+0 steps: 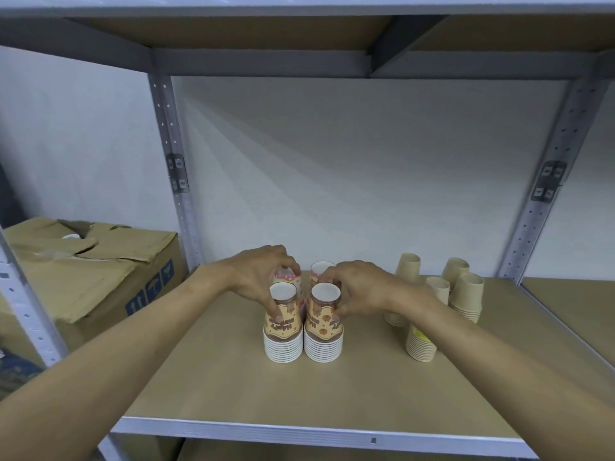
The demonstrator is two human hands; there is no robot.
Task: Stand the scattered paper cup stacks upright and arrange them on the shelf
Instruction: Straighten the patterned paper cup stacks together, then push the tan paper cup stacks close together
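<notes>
Four printed paper cup stacks stand upside down in a tight square on the shelf board [233, 387]. The front left stack [283, 327] and the front right stack [323, 327] show orange and brown print over white rims. Behind them stand a pink stack [289, 277] and another printed stack [320, 271], both partly hidden. My left hand [256, 277] wraps the left pair, thumb on the front left stack. On the right pair rests my right hand [359, 291], fingers against the front right stack.
Several plain brown cup stacks [466, 297] stand upside down at the right, one [421, 344] nearer the front under my right forearm. A torn cardboard box [86, 271] sits left of the grey upright post [176, 181]. Another shelf hangs overhead.
</notes>
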